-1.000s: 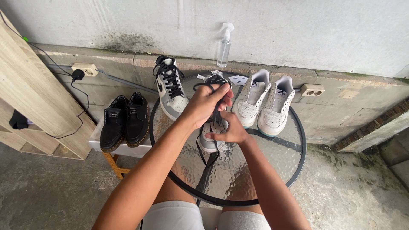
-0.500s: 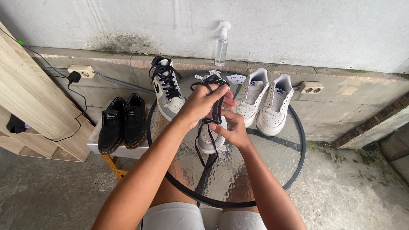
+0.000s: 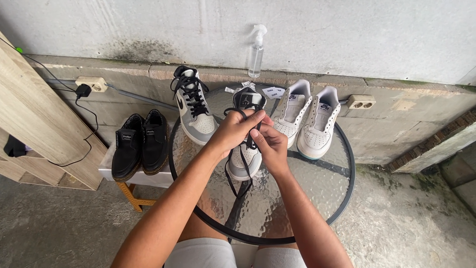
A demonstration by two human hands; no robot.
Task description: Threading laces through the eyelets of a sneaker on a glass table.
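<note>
At the centre of the frame I am pinching a black lace [image 3: 246, 130] with my left hand [image 3: 237, 132] and my right hand [image 3: 268, 145], both curled tight on it over the grey sneaker [image 3: 244, 158], which is sitting on the round glass table [image 3: 297, 198]. Its mate [image 3: 193, 106] and a white pair [image 3: 307, 119] are standing toward the table's far edge. A spray bottle [image 3: 256, 52] is resting on the concrete ledge at top centre, black shoes [image 3: 141, 144] are sitting on a stool at left, and a wooden panel [image 3: 34, 114] is leaning at the left edge.
</note>
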